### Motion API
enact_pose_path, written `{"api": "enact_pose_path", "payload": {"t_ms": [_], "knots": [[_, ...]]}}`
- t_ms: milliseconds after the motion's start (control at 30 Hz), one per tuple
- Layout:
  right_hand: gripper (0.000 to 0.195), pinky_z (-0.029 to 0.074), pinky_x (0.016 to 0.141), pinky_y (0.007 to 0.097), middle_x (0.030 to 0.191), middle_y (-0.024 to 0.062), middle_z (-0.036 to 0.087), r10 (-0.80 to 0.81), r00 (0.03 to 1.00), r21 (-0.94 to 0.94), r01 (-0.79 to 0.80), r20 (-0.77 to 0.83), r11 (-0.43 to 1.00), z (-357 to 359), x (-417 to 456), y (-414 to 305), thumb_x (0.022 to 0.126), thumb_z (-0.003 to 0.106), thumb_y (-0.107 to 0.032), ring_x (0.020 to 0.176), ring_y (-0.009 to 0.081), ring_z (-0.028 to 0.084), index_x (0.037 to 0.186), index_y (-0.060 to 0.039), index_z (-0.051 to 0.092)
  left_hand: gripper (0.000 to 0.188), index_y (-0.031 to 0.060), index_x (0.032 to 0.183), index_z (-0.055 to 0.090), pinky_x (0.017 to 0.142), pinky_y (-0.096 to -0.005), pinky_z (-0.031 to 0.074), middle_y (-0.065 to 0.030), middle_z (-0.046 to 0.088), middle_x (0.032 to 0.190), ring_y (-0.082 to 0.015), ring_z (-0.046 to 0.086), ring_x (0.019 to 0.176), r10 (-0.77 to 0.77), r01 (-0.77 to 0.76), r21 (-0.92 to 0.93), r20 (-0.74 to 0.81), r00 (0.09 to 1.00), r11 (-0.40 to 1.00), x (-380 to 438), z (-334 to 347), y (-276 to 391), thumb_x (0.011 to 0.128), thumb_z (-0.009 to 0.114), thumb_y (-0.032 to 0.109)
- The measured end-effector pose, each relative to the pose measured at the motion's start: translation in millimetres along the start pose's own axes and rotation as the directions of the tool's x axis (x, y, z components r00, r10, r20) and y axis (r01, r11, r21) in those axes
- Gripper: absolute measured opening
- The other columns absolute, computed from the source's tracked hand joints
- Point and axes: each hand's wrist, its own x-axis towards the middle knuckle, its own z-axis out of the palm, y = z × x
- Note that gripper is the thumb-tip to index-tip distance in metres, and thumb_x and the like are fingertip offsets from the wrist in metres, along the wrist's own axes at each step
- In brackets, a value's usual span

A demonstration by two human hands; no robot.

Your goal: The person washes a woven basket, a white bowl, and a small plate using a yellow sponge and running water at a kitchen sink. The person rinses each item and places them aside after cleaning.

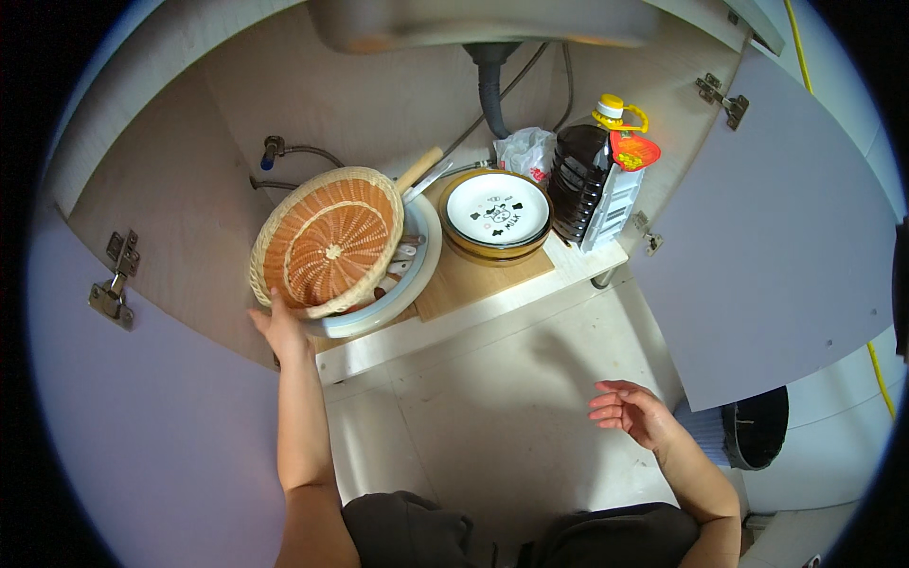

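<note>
My left hand [285, 332] is at the lower rim of an orange and cream woven basket [330, 248], its fingers partly hidden at the rim; whether it grips is unclear. The basket lies tilted on a pale basin [426, 263] that holds several utensils, among them a wooden handle [420, 170]. To the right, a white plate with a printed cow [498, 209] tops a stack of amber glass dishes [497, 257]. My right hand [632, 412] hovers over the floor with fingers apart, holding nothing.
Both cabinet doors [774, 234] stand open under a metal sink [483, 21] with a grey drain pipe [490, 92]. A large bottle of dark liquid [579, 181] and a plastic bag [525, 153] stand behind the plates. A black-lined bin [760, 429] is at right.
</note>
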Motion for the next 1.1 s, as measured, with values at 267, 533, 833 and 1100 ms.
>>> {"api": "enact_pose_path", "payload": {"t_ms": [267, 533, 833, 1100], "knots": [[0.036, 0.049, 0.076, 0.032, 0.099, 0.0154, 0.061, -0.045, 0.997, -0.114, 0.038, -0.058, 0.993, -5, 6, -5, 0.085, 0.046, -0.012, 0.089, 0.0245, 0.061, 0.118, 0.0023, 0.047, 0.057, 0.0042, 0.136, 0.025, 0.107, -0.0381, 0.018, -0.0141, 0.016, 0.143, -0.0286, 0.019, 0.132, 0.37, -0.435, 0.077, 0.407, 0.835, 0.897, -81, 34, 68, 0.084, 0.048, 0.009], [0.035, 0.048, 0.076, 0.0268, 0.102, 0.0111, 0.061, -0.174, 0.984, -0.299, 0.173, 0.024, 0.938, -3, 23, -33, 0.083, 0.044, -0.005, 0.091, 0.0194, 0.06, 0.118, 0.0004, 0.05, 0.061, 0.0119, 0.13, 0.036, 0.105, -0.0443, 0.022, -0.0191, 0.018, 0.139, -0.0359, 0.017, 0.13, -0.024, -0.616, 0.178, 0.968, 0.25, 0.767, -148, 80, 56, 0.075, 0.064, 0.015], [0.033, 0.049, 0.078, 0.0302, 0.1, 0.0142, 0.062, -0.298, 0.941, -0.256, 0.332, 0.161, 0.908, 117, -50, -147, 0.084, 0.047, -0.004, 0.089, 0.0232, 0.061, 0.116, 0.0018, 0.05, 0.054, 0.0081, 0.126, 0.042, 0.1, -0.0411, 0.03, -0.0196, 0.033, 0.13, -0.0351, 0.031, 0.122, -0.211, -0.369, 0.273, 0.957, 0.198, 0.889, -197, 134, 167, 0.078, 0.063, 0.022], [0.028, 0.05, 0.078, 0.0323, 0.096, 0.014, 0.063, -0.177, 0.983, -0.175, 0.165, -0.055, 0.971, 191, -152, -241, 0.088, 0.05, -0.012, 0.088, 0.0242, 0.062, 0.112, 0.0006, 0.054, 0.042, 0.0035, 0.117, 0.049, 0.093, -0.0375, 0.038, -0.0186, 0.047, 0.12, -0.0301, 0.048, 0.109, -0.569, -0.135, 0.601, 0.794, 0.214, 0.788, -176, 131, 317, 0.08, 0.061, 0.021]]}}
